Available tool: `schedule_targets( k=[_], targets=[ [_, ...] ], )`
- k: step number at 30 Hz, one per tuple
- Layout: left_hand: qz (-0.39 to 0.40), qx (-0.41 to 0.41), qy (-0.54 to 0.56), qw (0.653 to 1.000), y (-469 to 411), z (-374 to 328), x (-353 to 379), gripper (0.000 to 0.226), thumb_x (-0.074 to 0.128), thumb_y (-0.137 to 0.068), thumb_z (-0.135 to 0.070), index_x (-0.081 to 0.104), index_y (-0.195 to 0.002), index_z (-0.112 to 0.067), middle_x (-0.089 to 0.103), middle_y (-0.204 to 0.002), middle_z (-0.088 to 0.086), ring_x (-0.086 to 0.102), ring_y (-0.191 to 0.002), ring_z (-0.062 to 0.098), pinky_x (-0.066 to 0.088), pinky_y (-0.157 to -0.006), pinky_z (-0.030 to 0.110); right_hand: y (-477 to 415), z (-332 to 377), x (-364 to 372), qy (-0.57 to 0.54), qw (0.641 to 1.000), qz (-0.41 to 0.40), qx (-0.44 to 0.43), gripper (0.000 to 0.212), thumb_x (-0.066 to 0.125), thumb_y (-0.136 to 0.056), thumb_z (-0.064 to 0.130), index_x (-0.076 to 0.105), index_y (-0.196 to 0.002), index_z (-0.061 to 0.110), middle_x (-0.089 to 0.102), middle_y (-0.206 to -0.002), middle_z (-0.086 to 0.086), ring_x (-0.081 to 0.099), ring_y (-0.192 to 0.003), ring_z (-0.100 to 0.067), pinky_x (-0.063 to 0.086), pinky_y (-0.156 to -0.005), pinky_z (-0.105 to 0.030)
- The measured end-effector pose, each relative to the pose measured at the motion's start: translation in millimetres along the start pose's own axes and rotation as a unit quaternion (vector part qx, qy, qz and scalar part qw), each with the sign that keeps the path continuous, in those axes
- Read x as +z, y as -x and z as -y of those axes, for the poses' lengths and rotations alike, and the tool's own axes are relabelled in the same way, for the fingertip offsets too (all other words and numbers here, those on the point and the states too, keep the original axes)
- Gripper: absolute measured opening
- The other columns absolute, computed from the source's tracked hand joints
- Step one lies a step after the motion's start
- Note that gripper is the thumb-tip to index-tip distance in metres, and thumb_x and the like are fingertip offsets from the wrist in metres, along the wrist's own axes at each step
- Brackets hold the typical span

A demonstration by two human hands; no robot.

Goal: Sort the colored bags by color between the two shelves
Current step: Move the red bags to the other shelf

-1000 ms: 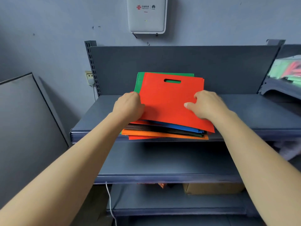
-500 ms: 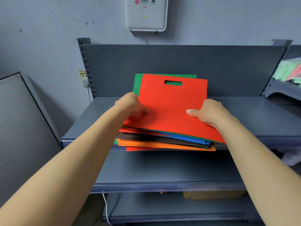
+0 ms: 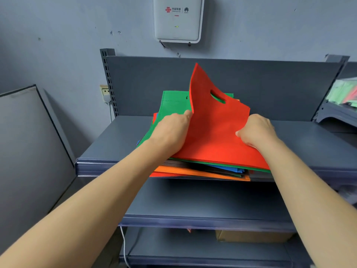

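Observation:
A stack of flat coloured bags (image 3: 202,172) lies on the top grey shelf (image 3: 116,144). The top one is a red bag (image 3: 218,132) with a cut-out handle; its left side curls upward off the stack. My left hand (image 3: 172,130) holds that bag's left edge, and my right hand (image 3: 257,132) pinches its right edge. A green bag (image 3: 170,103) lies directly beneath, then blue, dark and orange ones showing at the front edge.
A lower grey shelf (image 3: 193,209) sits below, and under it a cardboard box (image 3: 251,235). A second shelf unit with green and red bags (image 3: 345,93) stands at the far right. A white router box (image 3: 177,18) hangs on the wall. A grey panel (image 3: 29,142) leans at left.
The red bag's left side has lifted and curled up from the stack, exposing more of the green bag under it. Both hands keep their hold on its edges.

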State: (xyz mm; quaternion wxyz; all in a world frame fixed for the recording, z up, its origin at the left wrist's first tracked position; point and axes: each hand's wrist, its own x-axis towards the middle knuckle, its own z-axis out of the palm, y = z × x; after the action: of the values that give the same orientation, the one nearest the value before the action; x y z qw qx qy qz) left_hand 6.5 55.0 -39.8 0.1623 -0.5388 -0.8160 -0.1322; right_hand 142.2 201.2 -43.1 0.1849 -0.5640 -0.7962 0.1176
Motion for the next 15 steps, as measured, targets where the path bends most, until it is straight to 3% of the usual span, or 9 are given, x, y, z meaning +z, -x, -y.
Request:
schedule_targets(
  k=[7, 10, 15],
  targets=[
    [-0.068, 0.004, -0.077, 0.995, 13, -15, -21, 0.05, 0.037, -0.085, 0.007, 0.031, -0.132, -0.007, 0.062, -0.1, 0.014, 0.06, -0.09, 0.041, 0.033, -0.062, 0.039, 15, 6, -22, -0.066, 0.995, -0.058, -0.036, 0.024, 0.048, -0.086, 0.004, 0.055, -0.108, -0.002, 0.056, -0.118, -0.024, 0.052, -0.11, -0.039, 0.043, -0.077, -0.035],
    [-0.076, 0.023, -0.111, 0.991, 25, -26, -25, 0.056, 0.037, -0.09, 0.003, 0.022, -0.142, -0.011, 0.061, -0.107, 0.01, 0.061, -0.091, 0.038, 0.036, -0.062, 0.038, 21, 6, -30, -0.089, 0.993, -0.051, -0.049, 0.024, 0.047, -0.086, 0.003, 0.056, -0.108, -0.002, 0.057, -0.116, -0.022, 0.053, -0.11, -0.038, 0.044, -0.079, -0.035],
    [-0.066, 0.039, -0.115, 0.99, 42, -40, -23, 0.052, 0.037, -0.092, 0.0, 0.027, -0.141, -0.014, 0.059, -0.114, 0.006, 0.062, -0.094, 0.035, 0.046, -0.068, 0.04, 30, 1, -29, -0.097, 0.992, -0.03, -0.08, 0.024, 0.047, -0.085, 0.001, 0.059, -0.107, -0.003, 0.059, -0.115, -0.023, 0.054, -0.109, -0.038, 0.045, -0.081, -0.035]
  ],
)
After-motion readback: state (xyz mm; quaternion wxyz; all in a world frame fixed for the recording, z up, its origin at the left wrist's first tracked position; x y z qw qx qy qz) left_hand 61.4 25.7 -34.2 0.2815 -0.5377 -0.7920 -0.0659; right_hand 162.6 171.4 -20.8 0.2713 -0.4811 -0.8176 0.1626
